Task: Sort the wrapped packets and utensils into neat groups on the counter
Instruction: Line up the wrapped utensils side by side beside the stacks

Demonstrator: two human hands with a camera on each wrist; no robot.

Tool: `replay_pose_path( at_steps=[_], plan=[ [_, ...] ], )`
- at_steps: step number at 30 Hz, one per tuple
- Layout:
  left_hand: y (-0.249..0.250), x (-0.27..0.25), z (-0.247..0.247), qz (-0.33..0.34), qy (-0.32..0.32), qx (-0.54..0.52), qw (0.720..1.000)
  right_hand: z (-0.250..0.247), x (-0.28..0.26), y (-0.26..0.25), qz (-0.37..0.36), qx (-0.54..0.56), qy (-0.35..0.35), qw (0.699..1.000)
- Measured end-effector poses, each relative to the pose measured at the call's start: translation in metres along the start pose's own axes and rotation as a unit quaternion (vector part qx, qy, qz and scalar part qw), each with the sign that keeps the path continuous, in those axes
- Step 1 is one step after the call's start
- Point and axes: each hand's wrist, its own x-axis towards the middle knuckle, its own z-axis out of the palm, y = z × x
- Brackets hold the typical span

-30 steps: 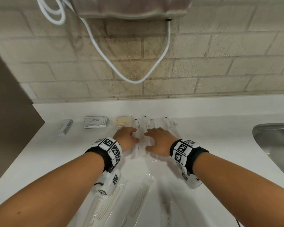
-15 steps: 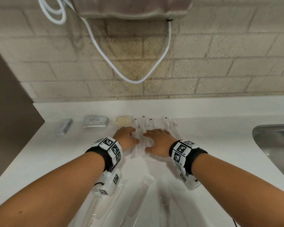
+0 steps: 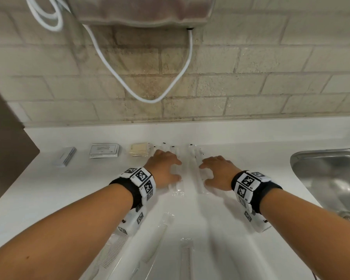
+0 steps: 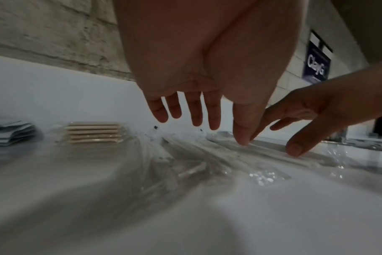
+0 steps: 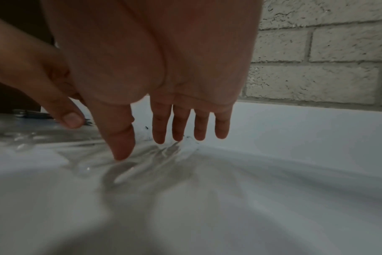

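You have three wrapped combs (image 3: 154,245), two grey packet stacks (image 3: 103,151), one tan packet stack (image 3: 138,152)

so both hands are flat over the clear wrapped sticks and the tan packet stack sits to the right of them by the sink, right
Not quite: the tan packet stack sits to the left of the clear wrapped sticks, not by the sink. The head view shows it. Both the left hand and right hand are indeed spread over the sticks.
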Motion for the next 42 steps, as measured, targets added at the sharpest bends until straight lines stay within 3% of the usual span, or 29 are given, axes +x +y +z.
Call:
replay_pose_path(
  at_steps=[7, 20, 28, 31, 36, 42],
  plan=[
    [0.013, 0.004, 0.007, 0.000, -0.058, 0.095, 0.994, 0.011, 0.002, -0.002, -0.006, 0.020, -0.009, 1.000],
    [0.020, 0.001, 0.004, -0.049, -0.038, -0.011, 0.998, 0.016, 0.016, -0.007, -0.021, 0.015, 0.007, 1.000],
    [0.011, 0.002, 0.005, -0.034, -0.017, -0.035, 0.999, 0.015, 0.013, -0.005, -0.028, 0.046, 0.058, 0.997],
    [0.004, 0.000, 0.001, -0.042, 0.011, -0.038, 0.998, 0.007, 0.010, -0.002, 0.004, 0.093, 0.101, 0.991],
    [-0.011, -0.005, -0.001, -0.086, -0.015, 0.014, 0.996, 0.005, 0.010, 0.001, 0.057, 0.110, 0.029, 0.992],
    [-0.012, -0.009, -0.001, -0.088, -0.033, 0.010, 0.996, 0.011, 0.015, -0.006, 0.076, 0.134, 0.043, 0.987]
  ],
)
